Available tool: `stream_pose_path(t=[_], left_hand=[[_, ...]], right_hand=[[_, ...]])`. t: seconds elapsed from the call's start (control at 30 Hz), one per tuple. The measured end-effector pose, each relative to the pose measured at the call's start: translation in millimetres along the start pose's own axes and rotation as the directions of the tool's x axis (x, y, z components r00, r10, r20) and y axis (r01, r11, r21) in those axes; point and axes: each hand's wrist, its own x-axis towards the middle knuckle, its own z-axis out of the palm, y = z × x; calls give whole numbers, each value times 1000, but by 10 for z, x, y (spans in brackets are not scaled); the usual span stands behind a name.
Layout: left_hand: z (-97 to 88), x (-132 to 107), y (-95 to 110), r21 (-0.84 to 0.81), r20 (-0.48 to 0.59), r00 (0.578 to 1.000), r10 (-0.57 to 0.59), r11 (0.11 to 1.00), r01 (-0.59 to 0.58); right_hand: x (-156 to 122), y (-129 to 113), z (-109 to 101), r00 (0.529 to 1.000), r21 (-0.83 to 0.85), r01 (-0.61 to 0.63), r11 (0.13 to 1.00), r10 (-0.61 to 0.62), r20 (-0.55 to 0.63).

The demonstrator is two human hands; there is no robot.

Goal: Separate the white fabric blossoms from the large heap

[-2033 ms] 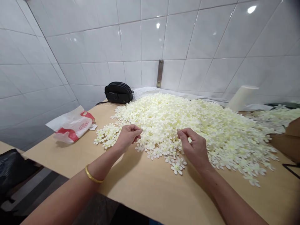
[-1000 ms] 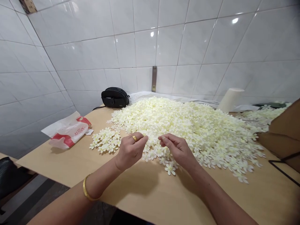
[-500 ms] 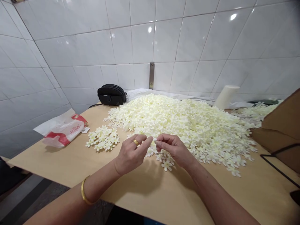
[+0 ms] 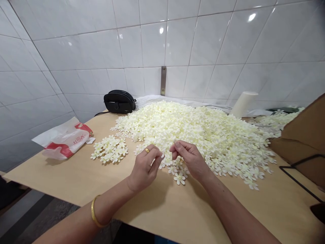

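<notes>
My left hand [image 4: 146, 166], with a gold ring and bangle, is closed in a pinch. A small white speck shows at its fingertips, too small to name. Just to the right, my right hand [image 4: 189, 157] also pinches, thumb against forefinger; whatever lies between them cannot be made out. The hands are apart, above the front edge of a large heap of cream-white artificial flowers [image 4: 175, 120]. Under my right hand lies a loose flower [image 4: 179, 178] with a dark centre hole. Left of my hands is a small group of flowers [image 4: 110, 149] on the brown tabletop [image 4: 142, 210].
A white and red paper bag [image 4: 67, 140] lies at the left. Behind stands a black pouch [image 4: 119, 101] near the tiled wall. A white cone [image 4: 243, 104] leans behind the heap. At the right are a brown cardboard piece [image 4: 302, 132] and a black metal frame [image 4: 299, 181].
My hands, nearly touching at the fingertips before, have drawn a little apart. The left fingers have curled in more, and the right fingertips have risen slightly. The view has shifted a little.
</notes>
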Motion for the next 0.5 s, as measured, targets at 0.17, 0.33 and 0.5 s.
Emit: stream_pose_path(t=[0.17, 0.33, 0.5], left_hand=[[-37, 51, 6, -401, 135, 863, -488, 769, 497], [-7, 53, -72, -641, 260, 774, -576, 497, 585], [57, 54, -56, -738, 397, 745, -536, 296, 606]], right_hand=[[1, 0, 5, 1000, -22, -4, 1000, 3, -17], [3, -7, 10, 1000, 29, -19, 999, 19, 5], [-12, -31, 49, 991, 28, -88, 996, 85, 107]])
